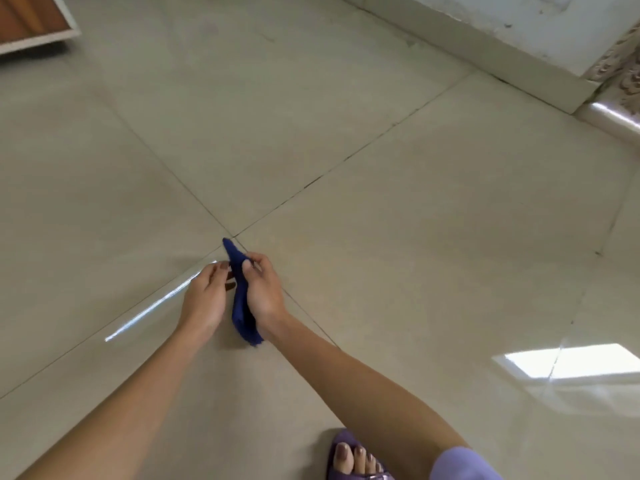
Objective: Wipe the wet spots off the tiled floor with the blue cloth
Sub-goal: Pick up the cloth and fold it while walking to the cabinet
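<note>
The blue cloth hangs bunched and lengthwise between my two hands, above the beige tiled floor. My right hand grips it along its right side, thumb pressed on the upper part. My left hand pinches the cloth's left edge with its fingertips. One tip of the cloth sticks up above both hands, over a crossing of grout lines. A faint darker smudge shows on the far tile; I cannot tell whether it is wet.
A wooden panel with a white frame stands at the top left. A white wall base and a shiny curved moulding run along the top right. My foot in a purple sandal is at the bottom. Window glare lies at the right.
</note>
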